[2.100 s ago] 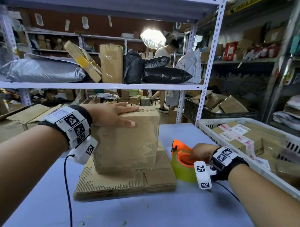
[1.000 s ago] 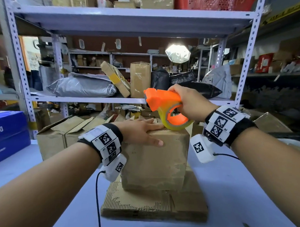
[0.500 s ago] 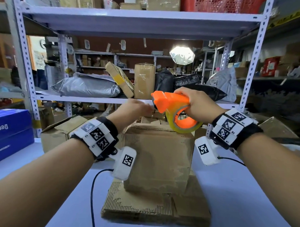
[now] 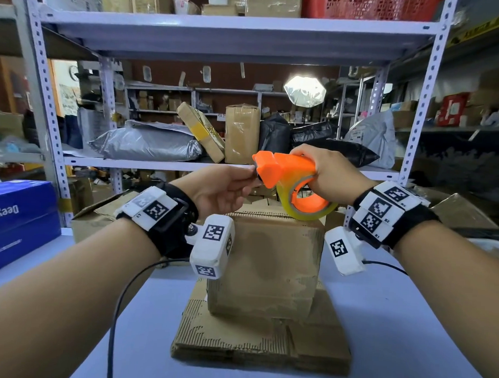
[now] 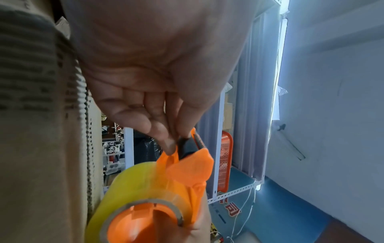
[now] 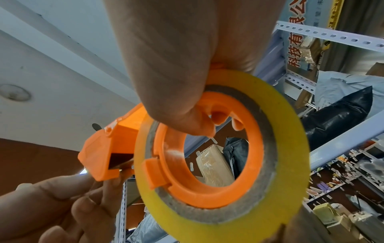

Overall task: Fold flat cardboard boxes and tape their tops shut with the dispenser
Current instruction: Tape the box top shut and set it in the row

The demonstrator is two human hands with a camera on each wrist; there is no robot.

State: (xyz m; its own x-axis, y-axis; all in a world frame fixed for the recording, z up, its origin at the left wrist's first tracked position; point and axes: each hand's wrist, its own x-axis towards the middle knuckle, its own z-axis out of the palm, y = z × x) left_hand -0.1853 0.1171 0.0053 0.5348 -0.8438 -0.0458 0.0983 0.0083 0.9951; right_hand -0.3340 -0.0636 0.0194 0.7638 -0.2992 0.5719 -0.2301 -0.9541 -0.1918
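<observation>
A folded brown cardboard box point(image 4: 264, 263) stands upright on a stack of flat cardboard point(image 4: 260, 344) at the table's middle. Above its top, my right hand point(image 4: 319, 174) grips the orange tape dispenser point(image 4: 286, 167), fingers hooked through the core of its yellow tape roll point(image 6: 239, 164). My left hand point(image 4: 250, 176) is raised off the box, and its thumb and fingers point(image 5: 166, 141) pinch the tape end at the dispenser's mouth point(image 5: 187, 157). The clear tape itself is hard to make out. In the right wrist view the left hand's fingers point(image 6: 68, 194) sit just under the orange nose point(image 6: 97, 157).
A blue carton point(image 4: 15, 217) lies at the table's left edge. Open cardboard boxes point(image 4: 100, 214) stand behind the left wrist. A metal rack point(image 4: 420, 110) holding parcels and bags rises right behind the box. A black cable point(image 4: 119, 311) trails from my left wrist.
My right hand lifted the dispenser from the table to above the box. My left hand left the box top and rose to pinch at the dispenser's mouth.
</observation>
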